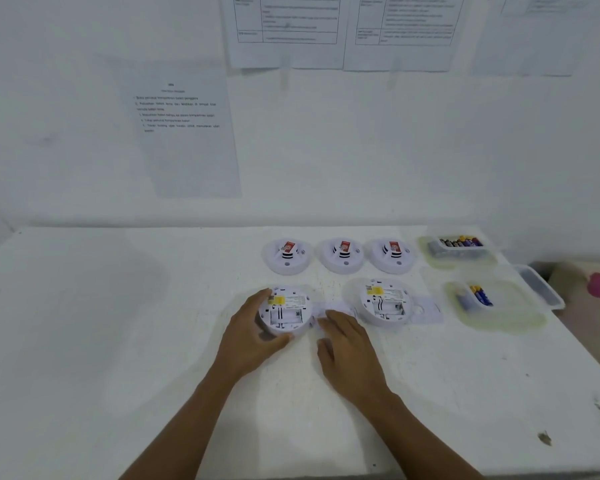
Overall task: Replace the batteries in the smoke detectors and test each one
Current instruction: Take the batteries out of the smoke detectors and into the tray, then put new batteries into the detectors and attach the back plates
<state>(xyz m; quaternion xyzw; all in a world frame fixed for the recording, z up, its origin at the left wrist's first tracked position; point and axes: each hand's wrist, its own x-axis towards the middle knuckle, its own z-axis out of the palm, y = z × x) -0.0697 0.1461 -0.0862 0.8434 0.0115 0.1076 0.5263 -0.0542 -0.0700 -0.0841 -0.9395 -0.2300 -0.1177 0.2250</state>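
Note:
Two white smoke detectors lie upside down on the table, both with empty open battery bays. My left hand (253, 334) grips the left one (286, 311) round its rim. My right hand (347, 341) rests flat beside it, fingertips on a white cover plate (333, 308) between the two detectors. The second open detector (383, 301) lies to the right with its own cover (425, 308) beside it. Behind them, three detectors (342, 254) stand face up in a row with red tags.
A clear tray (456, 245) with several batteries sits at the back right. A nearer clear tray (478, 296) holds a few batteries, and a lid (539, 287) lies at the table's right edge. Printed sheets hang on the wall. A pink object (598, 284) is beyond the table.

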